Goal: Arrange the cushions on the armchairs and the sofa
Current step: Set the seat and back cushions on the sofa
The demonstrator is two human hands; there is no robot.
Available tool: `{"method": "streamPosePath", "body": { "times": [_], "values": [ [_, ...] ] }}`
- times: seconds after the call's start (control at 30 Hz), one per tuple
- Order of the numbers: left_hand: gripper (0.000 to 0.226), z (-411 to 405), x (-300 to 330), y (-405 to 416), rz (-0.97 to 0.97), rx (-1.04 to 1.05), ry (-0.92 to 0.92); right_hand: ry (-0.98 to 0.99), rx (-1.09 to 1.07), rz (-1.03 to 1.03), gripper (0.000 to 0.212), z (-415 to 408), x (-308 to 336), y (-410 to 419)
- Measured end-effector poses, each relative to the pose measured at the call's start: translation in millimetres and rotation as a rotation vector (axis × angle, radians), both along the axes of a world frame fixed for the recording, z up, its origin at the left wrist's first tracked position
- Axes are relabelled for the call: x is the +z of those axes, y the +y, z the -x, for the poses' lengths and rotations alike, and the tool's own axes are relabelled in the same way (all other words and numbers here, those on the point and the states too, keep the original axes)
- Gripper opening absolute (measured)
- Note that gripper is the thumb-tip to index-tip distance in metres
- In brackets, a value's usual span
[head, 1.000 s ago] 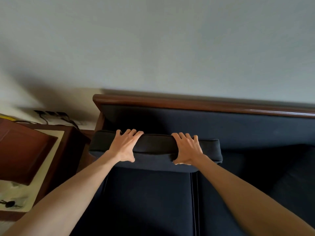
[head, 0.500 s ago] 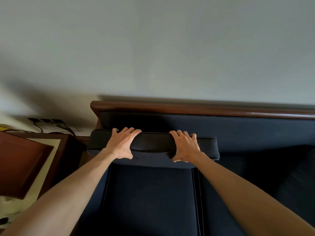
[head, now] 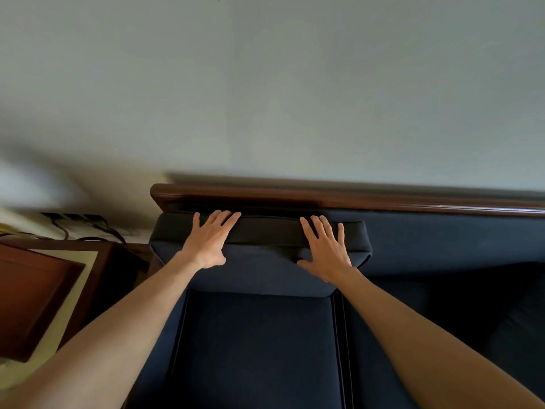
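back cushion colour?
Dark navy blue, plain, no pattern: the back cushion under both hands, in the head view.

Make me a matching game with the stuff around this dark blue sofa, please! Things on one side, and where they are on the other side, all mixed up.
Things:
1. dark navy back cushion
2. polished brown wooden top rail
3. reddish-brown wooden side table
4. black plugs and cables

Places:
A. against the wall, behind the side table
B. under both flat hands, the left hand and the right hand
C. along the top of the sofa back
D. beside the sofa's left end

Pairs: 1-B, 2-C, 3-D, 4-A
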State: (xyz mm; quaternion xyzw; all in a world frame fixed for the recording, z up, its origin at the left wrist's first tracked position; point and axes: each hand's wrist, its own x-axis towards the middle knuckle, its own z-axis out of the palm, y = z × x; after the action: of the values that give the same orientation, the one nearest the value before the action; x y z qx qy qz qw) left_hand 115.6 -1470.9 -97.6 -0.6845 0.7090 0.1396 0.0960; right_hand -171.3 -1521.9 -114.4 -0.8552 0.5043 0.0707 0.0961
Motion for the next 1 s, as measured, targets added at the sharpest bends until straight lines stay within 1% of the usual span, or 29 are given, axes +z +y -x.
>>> {"method": "streamPosePath", "body": {
  "times": [0.1,0.3,0.53,0.7,0.83,1.0],
  "values": [
    [0.118,4.3,-7.8,-1.4,0.022,0.008,-0.025,0.010,0.006,-0.016,0.101,3.5,-4.7,-4.1],
    [0.111,3.6,-19.7,6.0,0.118,0.035,0.010,0.004,-0.048,0.001,0.095,-5.4,-8.3,-10.8],
    [0.106,-14.0,-32.6,13.4,0.214,0.028,0.003,0.062,-0.001,0.019,0.094,-18.4,-9.4,-22.3],
    [0.105,-16.5,-30.8,-9.6,0.129,0.054,0.010,0.060,-0.004,-0.007,0.093,-21.3,-13.6,-36.8],
    [0.105,-15.6,-30.3,-8.2,0.099,0.060,-0.008,0.057,-0.008,0.001,0.093,-20.9,-17.0,-34.4],
    [0.103,2.5,-14.7,-10.3,-0.018,0.144,-0.023,0.088,-0.027,-0.125,0.095,-21.2,2.7,-32.7]
  ]
}}
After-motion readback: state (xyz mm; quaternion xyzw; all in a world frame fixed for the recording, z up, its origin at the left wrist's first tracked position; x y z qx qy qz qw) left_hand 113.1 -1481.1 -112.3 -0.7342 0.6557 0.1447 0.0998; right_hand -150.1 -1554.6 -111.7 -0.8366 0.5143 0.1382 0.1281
